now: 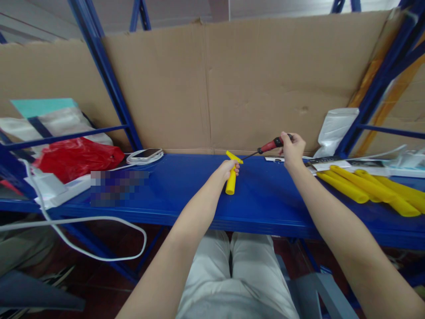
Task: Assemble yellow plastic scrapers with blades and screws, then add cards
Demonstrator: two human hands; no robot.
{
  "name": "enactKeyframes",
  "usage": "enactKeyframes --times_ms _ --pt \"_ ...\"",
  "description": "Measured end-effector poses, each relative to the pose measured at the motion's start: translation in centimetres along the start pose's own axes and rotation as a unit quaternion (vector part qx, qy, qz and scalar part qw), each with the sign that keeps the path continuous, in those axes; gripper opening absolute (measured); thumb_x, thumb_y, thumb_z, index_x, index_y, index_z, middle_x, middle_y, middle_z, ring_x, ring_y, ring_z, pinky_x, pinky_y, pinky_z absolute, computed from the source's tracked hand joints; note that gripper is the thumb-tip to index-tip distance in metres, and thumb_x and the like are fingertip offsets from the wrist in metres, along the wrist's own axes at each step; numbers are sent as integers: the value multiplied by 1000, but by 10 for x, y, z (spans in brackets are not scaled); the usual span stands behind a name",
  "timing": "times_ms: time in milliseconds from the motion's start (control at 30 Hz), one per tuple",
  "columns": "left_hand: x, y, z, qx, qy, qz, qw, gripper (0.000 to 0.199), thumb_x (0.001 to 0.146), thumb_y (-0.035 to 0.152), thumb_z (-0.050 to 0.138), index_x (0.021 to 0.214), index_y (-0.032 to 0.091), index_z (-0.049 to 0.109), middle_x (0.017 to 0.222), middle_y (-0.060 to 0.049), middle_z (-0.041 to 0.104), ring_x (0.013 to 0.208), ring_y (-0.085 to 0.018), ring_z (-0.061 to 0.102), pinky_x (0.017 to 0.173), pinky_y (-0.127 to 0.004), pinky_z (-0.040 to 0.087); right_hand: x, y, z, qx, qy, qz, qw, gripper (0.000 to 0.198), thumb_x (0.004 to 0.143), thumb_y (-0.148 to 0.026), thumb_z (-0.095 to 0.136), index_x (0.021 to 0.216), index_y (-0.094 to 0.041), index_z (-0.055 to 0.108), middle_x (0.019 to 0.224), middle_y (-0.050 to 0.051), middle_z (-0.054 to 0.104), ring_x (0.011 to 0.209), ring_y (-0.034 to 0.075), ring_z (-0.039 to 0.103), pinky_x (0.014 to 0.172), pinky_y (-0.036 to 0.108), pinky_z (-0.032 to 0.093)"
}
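My left hand (231, 167) is closed around a yellow plastic handle (230, 186) with a slanted wider head at its top. The handle's lower end points down toward the blue shelf. In my right hand (293, 149) is a screwdriver (269, 146) with a red and black grip, my fingers pinching its rear end. Its thin dark shaft runs left to the head of the yellow handle; the tip meets or nearly meets it, and I cannot tell which. Several more yellow handles (368, 186) lie in a pile to the right of my right forearm.
A blue metal shelf (186, 195) forms the work surface, backed by cardboard (252, 79). At left lie a red plastic bag (79, 157), a phone (148, 153) on a coiled white cable and a power strip (68, 192). A white pouch (337, 130) leans at right.
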State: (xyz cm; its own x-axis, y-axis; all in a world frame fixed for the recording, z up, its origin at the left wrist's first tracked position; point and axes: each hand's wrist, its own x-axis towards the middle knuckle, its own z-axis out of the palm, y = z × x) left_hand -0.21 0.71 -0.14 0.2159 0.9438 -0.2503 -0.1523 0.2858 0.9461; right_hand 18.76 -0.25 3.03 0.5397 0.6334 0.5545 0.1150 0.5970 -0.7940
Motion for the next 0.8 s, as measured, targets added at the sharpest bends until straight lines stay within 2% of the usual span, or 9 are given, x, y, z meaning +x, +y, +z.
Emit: enactKeyframes --times_ms 367,567,667,800 --pt "-1 0 1 4 -11 2 1000 15 83 3 37 81 14 47 46 8 36 32 -3 28 38 -16 24 -2 -2 0 16 -6 10 1000 24 71 -35 64 67 -21 44 49 -7 45 31 6 39 28 21 27" --pt "-3 1 0 7 -13 -9 1000 17 82 2 35 76 14 45 45 8 37 31 -3 27 36 -16 22 1 -5 -4 -38 -36 30 998 12 72 -24 58 69 -20 47 49 -6 47 33 8 43 31 21 32" --pt "-4 2 0 14 -17 -12 1000 19 83 3 35 72 15 43 45 7 37 31 -2 27 36 -15 22 6 -2 -9 -87 -52 3 995 3 72 -18 53 73 -20 51 52 -6 50 35 8 46 33 21 35" --pt "-2 1 0 23 -16 -17 999 19 84 3 35 73 15 45 45 7 37 31 -2 27 36 -15 23 8 1 -14 -151 -58 -53 985 10 71 -16 53 81 -20 54 60 -4 53 39 8 47 40 22 39"
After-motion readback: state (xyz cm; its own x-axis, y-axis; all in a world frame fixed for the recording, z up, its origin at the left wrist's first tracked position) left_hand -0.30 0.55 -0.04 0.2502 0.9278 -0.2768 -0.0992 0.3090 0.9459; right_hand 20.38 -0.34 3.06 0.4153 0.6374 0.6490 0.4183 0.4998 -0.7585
